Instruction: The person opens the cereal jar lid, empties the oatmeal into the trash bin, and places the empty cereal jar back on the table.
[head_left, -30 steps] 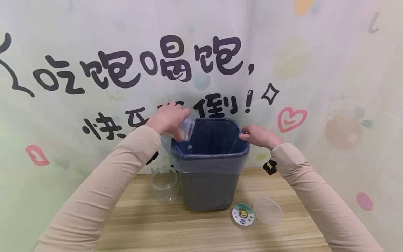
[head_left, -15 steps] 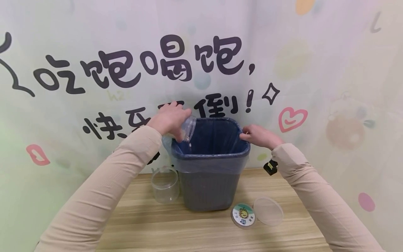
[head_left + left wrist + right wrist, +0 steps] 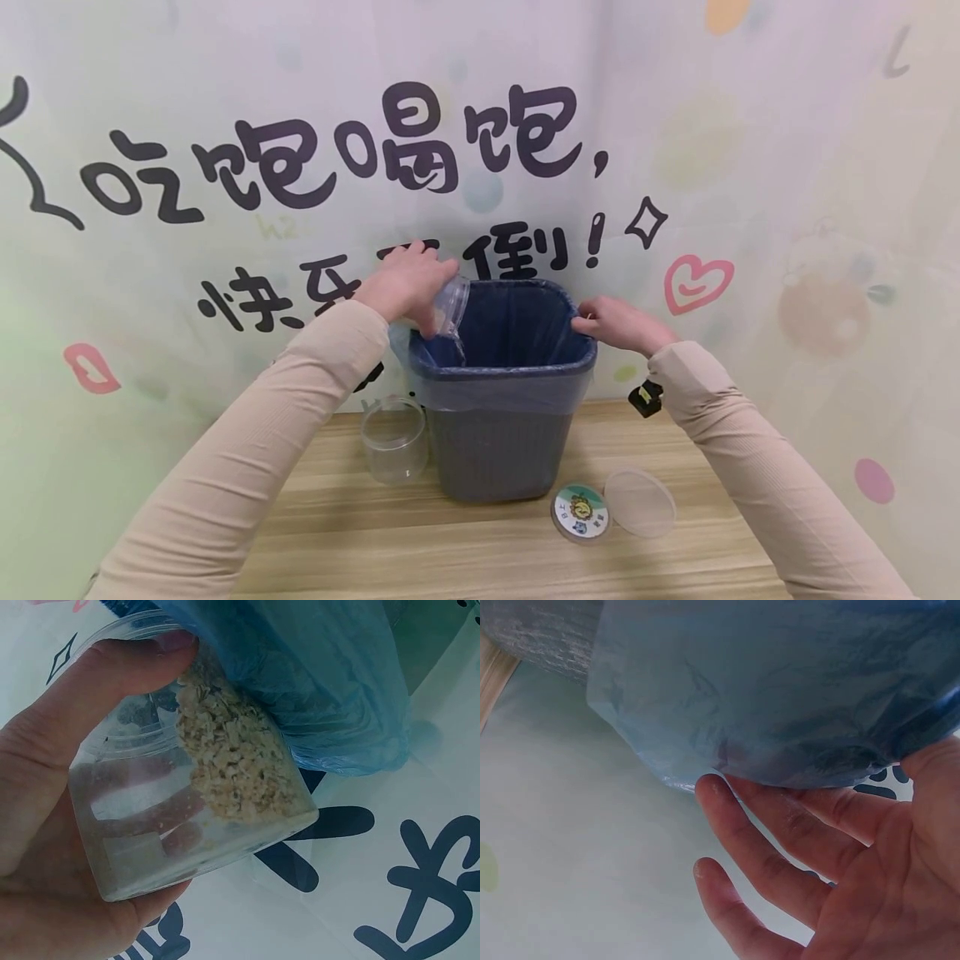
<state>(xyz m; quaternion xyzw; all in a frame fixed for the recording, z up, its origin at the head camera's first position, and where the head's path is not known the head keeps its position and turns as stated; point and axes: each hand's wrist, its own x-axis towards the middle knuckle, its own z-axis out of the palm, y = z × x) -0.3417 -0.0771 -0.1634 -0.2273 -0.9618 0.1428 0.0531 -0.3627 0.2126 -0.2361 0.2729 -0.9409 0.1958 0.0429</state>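
A clear plastic jar (image 3: 127,862) of oat flakes (image 3: 236,761) is gripped by my left hand (image 3: 405,283). It is tilted with its mouth over the left rim of a grey trash can (image 3: 498,454), and a thin stream falls inside. The oats lie along the jar's lower side toward the mouth. A blue plastic liner (image 3: 502,393) covers the can's rim and hangs outside. At the right rim, my right hand (image 3: 622,323) holds the lined edge, thumb at the top. In the right wrist view, its other fingers lie outside, some touching the liner.
A second clear jar (image 3: 395,458), lidless, stands left of the can on the wooden table (image 3: 420,558). A round lid with a green-and-white label (image 3: 581,511) and a plain translucent lid (image 3: 640,503) lie front right. Behind is a printed wall cloth (image 3: 637,125).
My left hand and the jar have shifted very slightly right, and the falling stream looks longer now. My right hand stays at the rim.
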